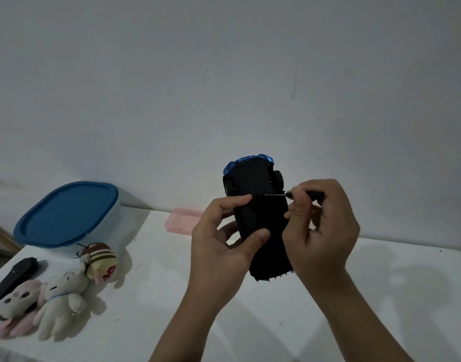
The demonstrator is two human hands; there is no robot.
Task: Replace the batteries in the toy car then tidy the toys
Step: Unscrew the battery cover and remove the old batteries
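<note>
A blue toy car [255,184] is held up above the table with its black underside facing me. My left hand [221,246] grips its left side, with the thumb and a finger pressed on the underside. My right hand [320,231] holds a small black screwdriver [297,195] sideways. The thin tip of the screwdriver touches a point on the car's underside. Three soft toys lie at the table's left: a striped bee [101,262], a white plush [62,304] and a pink-and-white plush [12,307].
A clear container with a blue lid [67,212] stands at the back left against the wall. A pink plastic tray [182,220] lies behind my hands. A black remote [14,276] rests at the left edge of the white table [381,296].
</note>
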